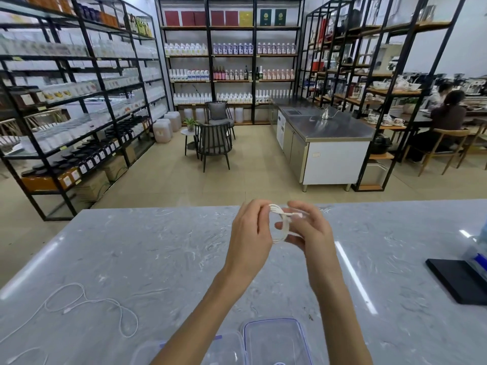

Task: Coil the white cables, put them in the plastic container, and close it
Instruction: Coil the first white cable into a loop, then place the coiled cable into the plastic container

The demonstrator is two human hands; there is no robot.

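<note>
Above the grey marble counter (pixel 158 259) both my hands hold one coiled white cable (pixel 283 225). My left hand (pixel 250 233) pinches the coil's left side. My right hand (pixel 308 227) grips its right side, with the plug end lying across the top by the fingers. A second white cable (pixel 87 304) lies loose and uncoiled on the counter at the lower left. At the near edge stands the clear plastic container (pixel 229 346), open, partly hidden by my left forearm. Its clear lid (pixel 274 338) with a blue rim lies next to it on the right.
A black flat board (pixel 458 280) lies at the counter's right side, with a clear bag (pixel 478 248) with blue print beside it. Beyond the counter are shelves of bottles, chairs, a steel worktop and seated people at the far right.
</note>
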